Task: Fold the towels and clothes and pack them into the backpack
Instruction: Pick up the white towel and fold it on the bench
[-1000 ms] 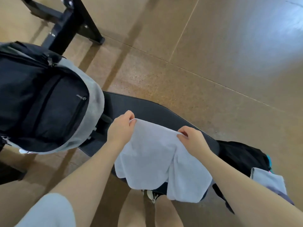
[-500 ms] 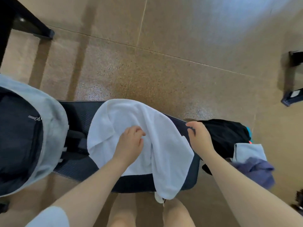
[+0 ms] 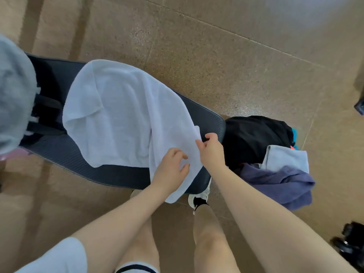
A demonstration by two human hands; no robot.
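A white towel (image 3: 120,115) lies spread over a dark padded bench (image 3: 65,154), its near right corner hanging off the front edge. My right hand (image 3: 211,149) pinches the towel's right edge near the bench end. My left hand (image 3: 171,170) rests on the towel just left of it, fingers loosely spread. The grey and black backpack (image 3: 13,99) sits at the bench's left end, mostly cut off by the frame.
A heap of clothes lies at the bench's right end: a black garment (image 3: 254,138), a light blue towel (image 3: 285,158) and a purple cloth (image 3: 279,184). Tiled floor all around. My legs and a shoe (image 3: 199,198) stand below the bench. Dark objects (image 3: 352,243) at the lower right.
The towel was laid out flat on the bench. My left hand slid right along it toward the near corner, and my right hand took hold of the towel's right edge.
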